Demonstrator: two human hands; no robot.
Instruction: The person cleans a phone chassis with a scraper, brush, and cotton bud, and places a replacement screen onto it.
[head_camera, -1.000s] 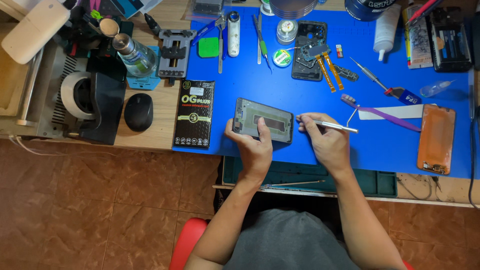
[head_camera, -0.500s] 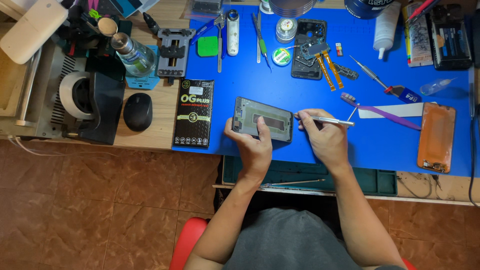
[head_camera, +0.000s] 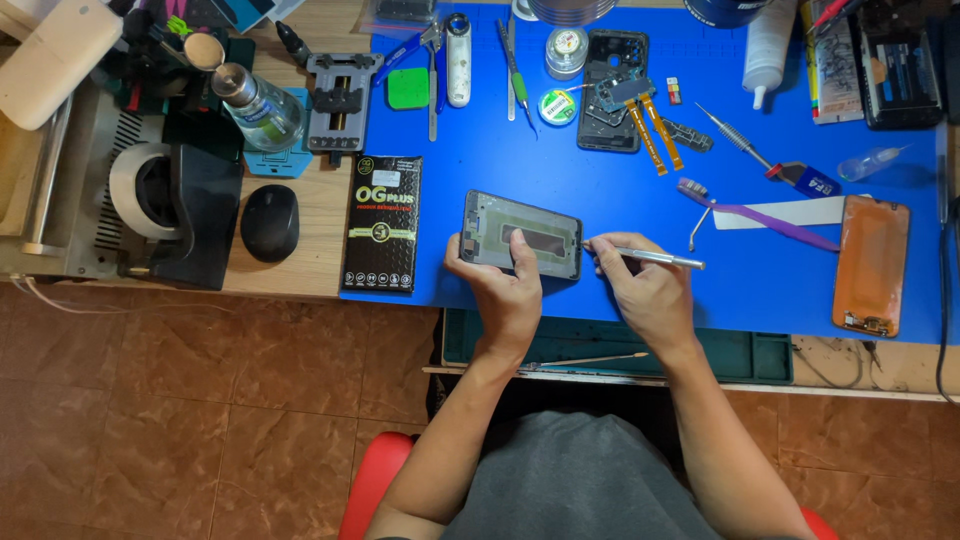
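In the head view I look straight down on a blue work mat (head_camera: 640, 200). The phone frame (head_camera: 521, 234) lies flat on this mat, near its front edge and a little left of the middle. Its long axis runs left to right, with the right end slightly nearer to me. The inner side faces up and I see a dark rectangle in its middle.

My left hand (head_camera: 505, 290) comes up from below, forearm nearly vertical in the picture. It pinches the frame: the thumb lies on the near long edge, and the fingers curl over the left part, so the frame is held still against the mat.

My right hand (head_camera: 645, 290) sits just beside the frame, on the right. Its fingers are pressed together around a thin metal tool (head_camera: 645, 258), held like a pen. The tool lies almost horizontal, and its tip points left and touches the right short end of the frame.

To the left of the frame, a black box (head_camera: 382, 222) lies on the edge of the mat. An orange phone back cover (head_camera: 872, 264) lies far right, and a purple toothbrush (head_camera: 760, 215) is between.
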